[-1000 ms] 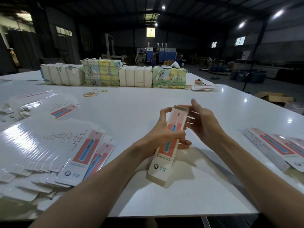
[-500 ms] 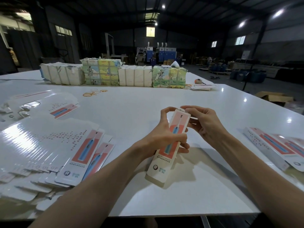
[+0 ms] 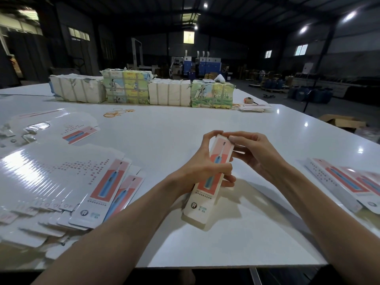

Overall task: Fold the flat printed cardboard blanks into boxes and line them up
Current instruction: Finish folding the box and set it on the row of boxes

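Observation:
A long narrow box, white with a red panel and a blue toothbrush picture, is held tilted above the white table. My left hand grips its middle, thumb across the front. My right hand has curled fingers on the box's far end, thumb on the top flap. A fanned pile of flat printed blanks lies at the left. Folded boxes lie side by side at the right edge.
Wrapped bundles of stock stand in a row along the far side of the table, with rubber bands in front and a tape measure beside them. The table's front edge is near my arms. A cardboard carton lies on the floor at right.
My right hand went from spread fingers beside the box's far end to curled fingers closing on it. The left hand kept its grip and the box barely moved.

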A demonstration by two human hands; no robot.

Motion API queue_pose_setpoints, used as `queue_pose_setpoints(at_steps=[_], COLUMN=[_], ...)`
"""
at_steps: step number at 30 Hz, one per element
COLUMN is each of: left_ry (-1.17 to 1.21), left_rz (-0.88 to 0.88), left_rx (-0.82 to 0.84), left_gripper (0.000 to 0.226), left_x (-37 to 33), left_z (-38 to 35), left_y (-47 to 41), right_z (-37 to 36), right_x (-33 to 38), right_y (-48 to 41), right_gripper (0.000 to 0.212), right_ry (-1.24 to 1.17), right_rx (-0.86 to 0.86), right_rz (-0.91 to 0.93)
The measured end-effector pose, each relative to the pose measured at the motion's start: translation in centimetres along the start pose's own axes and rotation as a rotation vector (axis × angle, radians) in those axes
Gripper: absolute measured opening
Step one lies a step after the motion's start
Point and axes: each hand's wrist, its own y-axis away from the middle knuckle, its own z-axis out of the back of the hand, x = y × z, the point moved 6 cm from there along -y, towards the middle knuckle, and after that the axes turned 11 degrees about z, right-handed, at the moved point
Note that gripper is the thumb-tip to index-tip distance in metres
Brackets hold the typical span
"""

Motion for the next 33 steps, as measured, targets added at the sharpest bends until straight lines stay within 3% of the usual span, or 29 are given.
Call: queue_pose_setpoints(at_steps=[8,21,24,28,33], left_ry=[0.091,0.234,0.285,0.210,0.212], left_rz=[0.054,0.054,0.086,0.077,0.033], left_rx=[-0.095,-0.027,-0.032,-0.222,-0.252], left_gripper=[0.093,0.091,0.065,0.024,0.016], left_x=[0.3,-0.1,0.0,0.8,1.1], left_z=[0.9,0.6,0.4,1.9,2.5], left_y=[-0.3,0.1,-0.1,-0.2,-0.3], right_z=[-1.5,-1.9,-1.5,-1.3,-1.4], right_x=[-0.7,-0.3,-0.4,-0.8,-1.1], right_y=[0.1,0.5,0.5,0.6,0.6], right_gripper=[0.023,0.025,0.023,0.024,0.023], right_ry=[0.090,0.095,0.067,0.083,0.038], right_rx=[-0.035,-0.024,-0.020,-0.020,-0.032], right_rz=[0.112,0.171,0.143,0.097,0.052])
